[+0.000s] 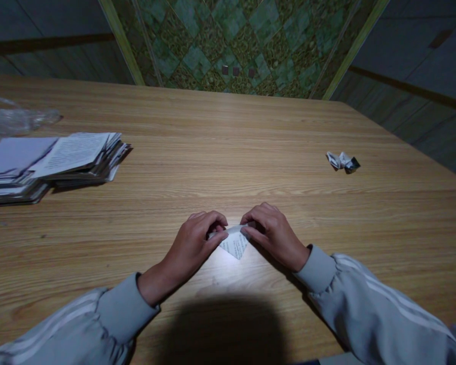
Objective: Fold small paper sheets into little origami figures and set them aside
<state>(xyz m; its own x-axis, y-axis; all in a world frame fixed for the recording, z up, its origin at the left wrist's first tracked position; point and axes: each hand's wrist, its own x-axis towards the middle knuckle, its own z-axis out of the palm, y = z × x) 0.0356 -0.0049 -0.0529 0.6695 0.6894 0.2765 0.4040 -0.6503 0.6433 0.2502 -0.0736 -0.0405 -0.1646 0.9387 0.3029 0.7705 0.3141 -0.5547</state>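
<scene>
A small piece of folded printed paper (235,245) lies between my hands near the middle of the wooden table, one corner pointing toward me. Its upper edge forms a narrow folded band. My left hand (199,235) pinches the left end of that edge between thumb and fingers. At the right end, my right hand (271,230) grips the paper the same way. The fingers partly cover both ends of the paper.
Stacks of printed paper (76,154) sit at the left, with a clear plastic bag (19,116) behind them. Several small folded paper pieces (342,161) rest at the right. The wooden table (220,132) reaches back toward a green patterned wall (228,45).
</scene>
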